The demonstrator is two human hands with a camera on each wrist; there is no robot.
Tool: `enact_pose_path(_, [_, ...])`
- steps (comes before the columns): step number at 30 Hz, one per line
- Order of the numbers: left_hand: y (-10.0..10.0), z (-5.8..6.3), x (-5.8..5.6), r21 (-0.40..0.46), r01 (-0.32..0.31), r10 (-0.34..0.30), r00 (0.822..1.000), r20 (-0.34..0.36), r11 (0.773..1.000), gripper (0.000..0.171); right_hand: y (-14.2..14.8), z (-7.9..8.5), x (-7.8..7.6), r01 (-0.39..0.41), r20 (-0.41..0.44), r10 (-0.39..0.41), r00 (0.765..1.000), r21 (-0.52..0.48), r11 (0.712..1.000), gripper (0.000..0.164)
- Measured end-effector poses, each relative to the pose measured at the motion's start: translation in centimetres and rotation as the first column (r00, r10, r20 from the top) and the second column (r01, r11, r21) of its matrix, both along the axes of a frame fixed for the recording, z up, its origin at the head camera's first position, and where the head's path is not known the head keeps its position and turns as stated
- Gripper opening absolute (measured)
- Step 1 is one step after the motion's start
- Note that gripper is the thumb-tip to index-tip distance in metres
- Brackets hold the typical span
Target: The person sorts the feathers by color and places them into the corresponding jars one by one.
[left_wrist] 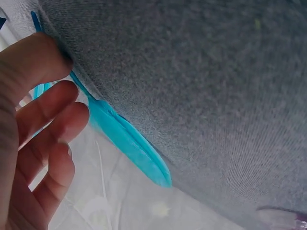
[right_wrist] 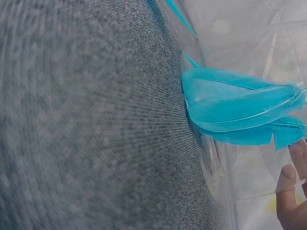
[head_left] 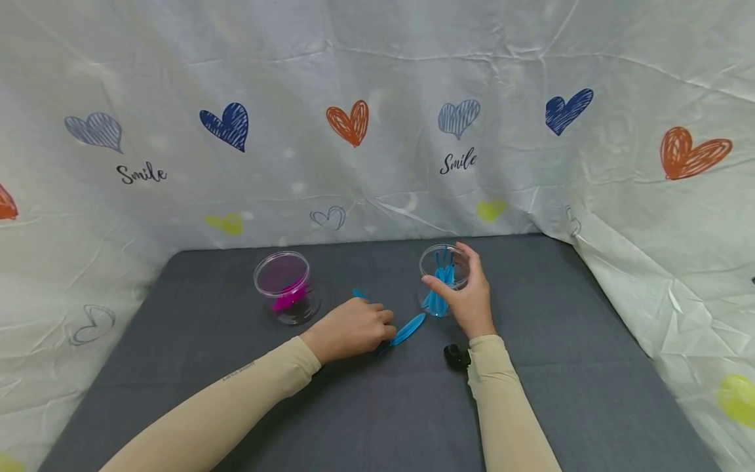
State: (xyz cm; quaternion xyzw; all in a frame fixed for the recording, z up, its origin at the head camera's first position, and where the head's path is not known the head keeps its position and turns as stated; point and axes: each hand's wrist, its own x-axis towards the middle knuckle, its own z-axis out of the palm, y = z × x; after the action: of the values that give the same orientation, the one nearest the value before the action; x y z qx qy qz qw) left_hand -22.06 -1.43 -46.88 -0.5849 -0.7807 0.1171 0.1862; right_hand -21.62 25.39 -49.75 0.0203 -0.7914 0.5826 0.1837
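In the head view my left hand [head_left: 356,331] is low over the grey table between two clear jars. Its thumb and index finger pinch the thin quill of a blue feather [left_wrist: 129,139], whose vane extends past the fingertips along the cloth. A second blue feather [head_left: 409,329] lies just right of that hand, partly covered by it. My right hand [head_left: 472,295] grips the right-hand clear jar [head_left: 426,262] around its right side, thumb in front. Several blue feathers [right_wrist: 235,103] stand inside this jar, quills up. The left hand's fingers hide part of the pinched quill.
Left of the hands stands another clear plastic jar [head_left: 259,282] with magenta feathers [head_left: 289,298] and something dark inside. A small black device [head_left: 456,356] is beside the right wrist. Behind the table [head_left: 200,314] hangs a white curtain [head_left: 401,144] printed with hearts.
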Motion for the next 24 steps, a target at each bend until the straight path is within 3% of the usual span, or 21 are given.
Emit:
enact_pose_path(7, [-0.1, 0.2, -0.7, 0.1, 0.001, -0.008, 0.998, 0.067, 0.995, 0.025, 0.0, 0.1, 0.0, 0.002, 0.007, -0.002, 1.0, -0.002, 1.0, 0.09])
enact_pose_path(15, [-0.3, 2.8, -1.7, 0.257, -0.028, -0.007, 0.991, 0.133, 0.966, 0.01, 0.0, 0.3, 0.1, 0.01, 0.01, -0.01, 1.0, -0.001, 1.0, 0.091])
enact_pose_path(20, [-0.2, 4.5, -2.5, 0.42, -0.101, 0.004, 0.974, 0.225, 0.902, 0.008, 0.0, 0.2, 0.0, 0.009, 0.004, -0.009, 1.0, 0.003, 1.0, 0.091])
enact_pose_path(24, [0.2, 6.2, -2.8, 0.525, -0.209, 0.011, 0.935, 0.354, 0.825, 0.008, -0.1, 0.2, -0.1, 0.01, 0.003, -0.01, 1.0, 0.002, 1.0, 0.091])
